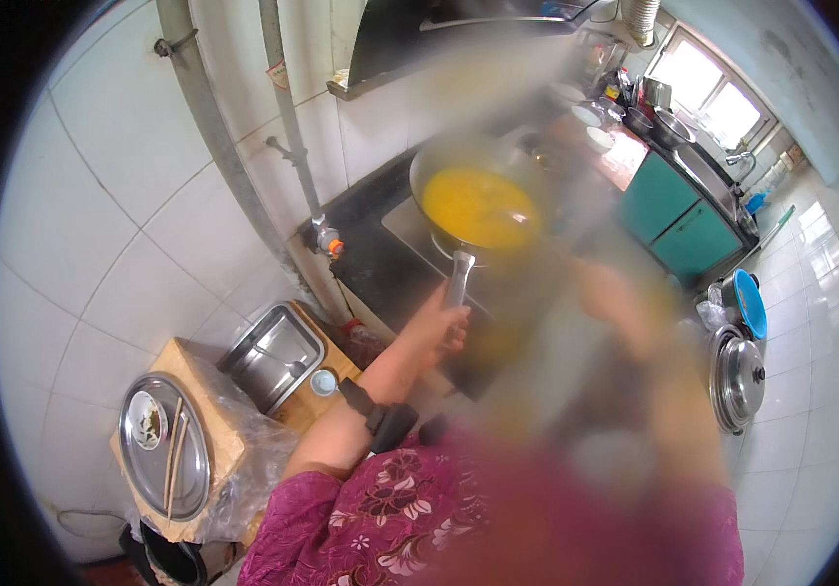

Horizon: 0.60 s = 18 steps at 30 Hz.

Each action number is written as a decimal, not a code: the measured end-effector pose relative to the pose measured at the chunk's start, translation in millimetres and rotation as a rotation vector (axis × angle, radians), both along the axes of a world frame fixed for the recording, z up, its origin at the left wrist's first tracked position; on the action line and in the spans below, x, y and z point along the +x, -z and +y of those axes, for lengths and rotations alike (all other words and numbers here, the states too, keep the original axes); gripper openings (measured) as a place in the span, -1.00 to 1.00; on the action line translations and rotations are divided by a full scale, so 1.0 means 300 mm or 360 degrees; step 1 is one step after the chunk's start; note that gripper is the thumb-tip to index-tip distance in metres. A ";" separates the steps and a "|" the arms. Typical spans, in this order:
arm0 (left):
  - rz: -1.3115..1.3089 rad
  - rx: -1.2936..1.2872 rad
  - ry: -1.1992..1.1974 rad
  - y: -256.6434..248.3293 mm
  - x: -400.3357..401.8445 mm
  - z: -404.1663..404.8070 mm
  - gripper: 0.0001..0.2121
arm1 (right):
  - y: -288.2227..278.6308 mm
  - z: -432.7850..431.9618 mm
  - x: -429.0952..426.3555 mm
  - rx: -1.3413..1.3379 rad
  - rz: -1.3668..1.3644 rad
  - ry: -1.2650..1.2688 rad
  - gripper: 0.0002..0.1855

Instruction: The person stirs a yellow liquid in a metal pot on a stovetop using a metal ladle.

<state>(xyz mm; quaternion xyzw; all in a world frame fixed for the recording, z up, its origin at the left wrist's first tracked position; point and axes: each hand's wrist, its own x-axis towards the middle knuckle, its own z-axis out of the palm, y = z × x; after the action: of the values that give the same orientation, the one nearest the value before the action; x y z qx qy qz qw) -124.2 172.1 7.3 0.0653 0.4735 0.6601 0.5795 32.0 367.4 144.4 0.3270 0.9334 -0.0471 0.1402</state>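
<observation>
My left hand (445, 322) grips the metal handle (461, 275) of a wok (423, 198) that sits on the gas stove (390, 256). Bright yellow liquid (474, 201), perhaps beaten egg or oil, spreads over the wok's bottom. A hazy smear across the lens blurs the wok's right side. Behind that haze, right of the wok, is my right hand (606, 289); whether it holds anything is hidden by the blur.
To the left stand a steel tray (273, 392) with a spoon, a small cup (323, 381), and an oval platter (196, 491) bearing a bowl (142, 432) and chopsticks (176, 447). Lidded steel pots (738, 377) and a blue basin (751, 304) are right. A range hood (390, 44) hangs above.
</observation>
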 end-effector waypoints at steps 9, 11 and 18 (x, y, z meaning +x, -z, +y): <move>0.0011 -0.0004 -0.0016 0.022 -0.011 -0.003 -0.31 | -0.106 -0.094 -0.011 0.0092 0.0019 -0.0171 -0.46; -0.0026 0.0062 0.0012 0.027 -0.016 -0.004 -0.33 | -0.025 -0.060 -0.029 -0.0034 0.0106 -0.0094 -0.53; -0.0026 0.0011 -0.0021 -0.010 0.002 0.004 -0.35 | 0.291 0.154 -0.098 0.0244 0.0303 -0.0163 -0.66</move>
<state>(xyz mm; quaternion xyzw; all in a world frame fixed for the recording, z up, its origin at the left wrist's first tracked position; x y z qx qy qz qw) -123.6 173.4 10.2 0.0588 0.4669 0.6660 0.5788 2.6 413.7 57.3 0.2826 0.9588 0.0009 0.0279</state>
